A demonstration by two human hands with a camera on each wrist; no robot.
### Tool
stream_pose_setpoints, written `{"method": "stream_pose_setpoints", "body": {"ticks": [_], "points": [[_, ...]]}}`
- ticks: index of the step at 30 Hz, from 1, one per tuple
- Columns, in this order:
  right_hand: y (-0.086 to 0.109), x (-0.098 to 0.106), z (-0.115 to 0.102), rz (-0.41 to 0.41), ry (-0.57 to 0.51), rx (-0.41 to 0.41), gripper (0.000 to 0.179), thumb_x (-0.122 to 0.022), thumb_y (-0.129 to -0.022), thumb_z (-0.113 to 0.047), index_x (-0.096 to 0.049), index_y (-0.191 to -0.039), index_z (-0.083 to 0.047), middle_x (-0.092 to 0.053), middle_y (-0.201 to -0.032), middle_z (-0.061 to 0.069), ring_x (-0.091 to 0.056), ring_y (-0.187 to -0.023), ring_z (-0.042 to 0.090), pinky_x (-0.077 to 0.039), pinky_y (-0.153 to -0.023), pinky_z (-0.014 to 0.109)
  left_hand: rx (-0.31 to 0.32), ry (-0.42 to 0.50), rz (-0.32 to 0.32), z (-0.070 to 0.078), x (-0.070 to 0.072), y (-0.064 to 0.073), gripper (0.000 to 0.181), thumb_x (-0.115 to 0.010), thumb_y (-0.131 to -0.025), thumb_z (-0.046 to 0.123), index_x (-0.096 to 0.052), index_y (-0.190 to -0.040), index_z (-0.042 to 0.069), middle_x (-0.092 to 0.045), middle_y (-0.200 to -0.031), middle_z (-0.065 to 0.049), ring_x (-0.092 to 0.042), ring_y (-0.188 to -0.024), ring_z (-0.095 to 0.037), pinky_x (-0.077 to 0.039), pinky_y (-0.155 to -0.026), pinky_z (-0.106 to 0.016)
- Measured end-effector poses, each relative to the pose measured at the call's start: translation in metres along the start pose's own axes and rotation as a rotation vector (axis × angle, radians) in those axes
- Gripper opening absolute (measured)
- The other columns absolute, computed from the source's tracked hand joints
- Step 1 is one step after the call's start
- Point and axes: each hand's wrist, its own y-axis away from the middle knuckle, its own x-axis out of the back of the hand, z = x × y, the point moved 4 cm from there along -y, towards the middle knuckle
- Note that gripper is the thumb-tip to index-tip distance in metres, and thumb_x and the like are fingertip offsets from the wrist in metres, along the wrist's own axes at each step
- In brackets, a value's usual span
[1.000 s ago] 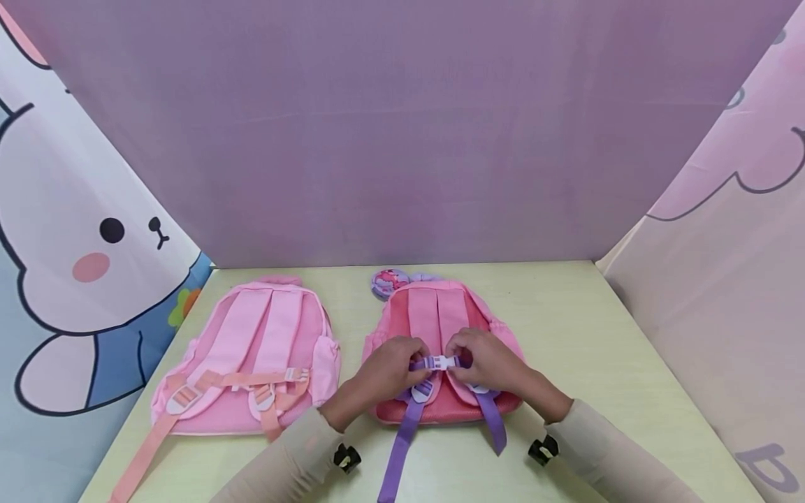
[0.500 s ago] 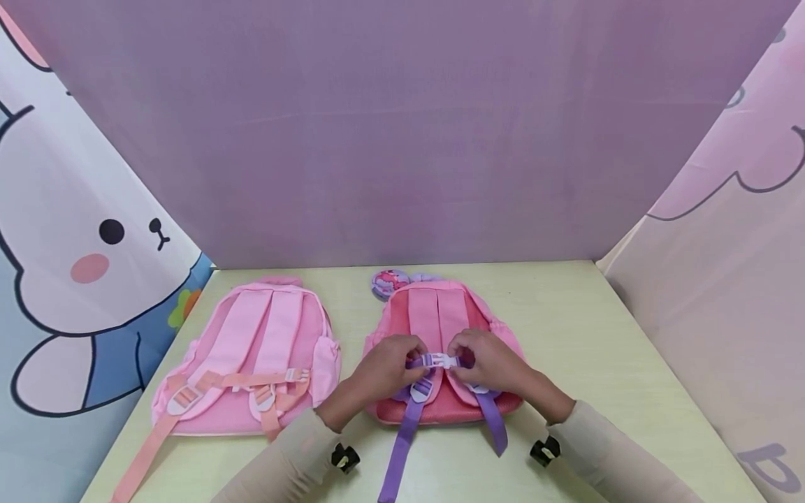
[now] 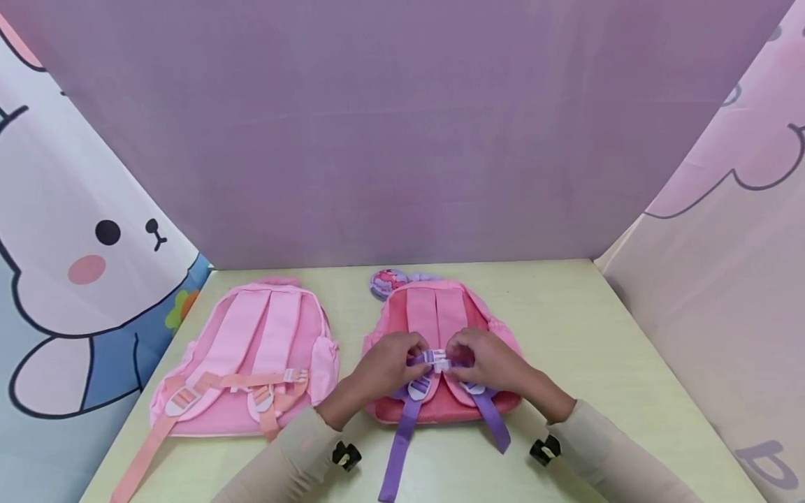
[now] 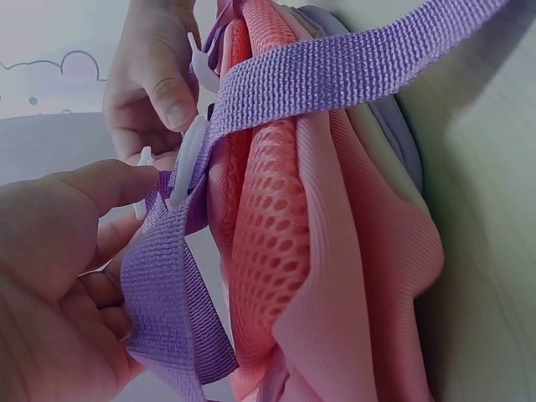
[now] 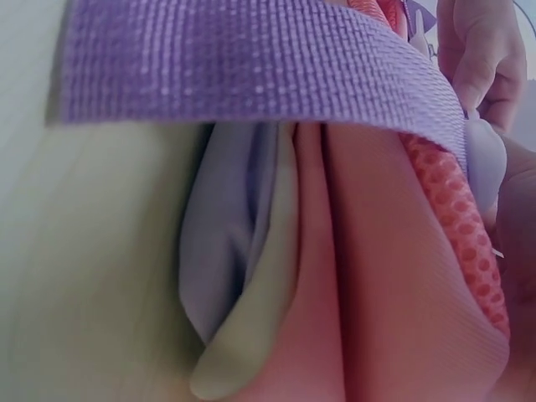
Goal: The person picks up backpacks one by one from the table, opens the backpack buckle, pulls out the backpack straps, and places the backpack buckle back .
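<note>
A pink backpack [image 3: 437,416] lies with its shoulder straps up, near the middle of the table. Both hands meet over it at a white side-release buckle [image 3: 439,360] on a purple chest strap. My left hand [image 3: 391,363] pinches the strap on the buckle's left side. On the other side my right hand [image 3: 489,360] pinches the buckle's right end, thumb below and fingers above. In the left wrist view, the left hand [image 4: 59,268] has purple webbing [image 4: 159,293] hanging by its fingers, with the right hand [image 4: 155,88] opposite. Fingers partly hide the buckle.
A lighter pink backpack [image 3: 216,419] with orange straps lies to the left, its chest buckle joined. A round purple pouch [image 3: 386,282] sits behind the nearer backpack. Loose purple strap ends [image 3: 397,461] trail onto the table [image 3: 597,363]. A purple panel [image 3: 402,140] stands behind.
The buckle has shifted slightly left and looks shorter and turned, with the right hand's fingertips closer to the left hand's. Both hands otherwise stay in place; the view has shifted slightly.
</note>
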Motion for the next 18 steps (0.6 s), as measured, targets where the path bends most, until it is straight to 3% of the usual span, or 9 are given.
{"method": "stream_pose_setpoints", "body": {"ticks": [18], "points": [[-0.005, 0.003, -0.014, 0.072, -0.001, 0.092, 0.031, -0.083, -0.085, -0.028, -0.068, -0.107, -0.013, -0.067, -0.093, -0.005, -0.06, -0.085, 0.009, -0.054, -0.075, 0.025, -0.015, -0.056, 0.0, 0.011, -0.001, -0.008, 0.022, -0.077, -0.091, 0.026, -0.069, -0.105, 0.012, -0.065, -0.088, 0.004, -0.053, -0.078, -0.007, -0.049, -0.069, -0.017]]}}
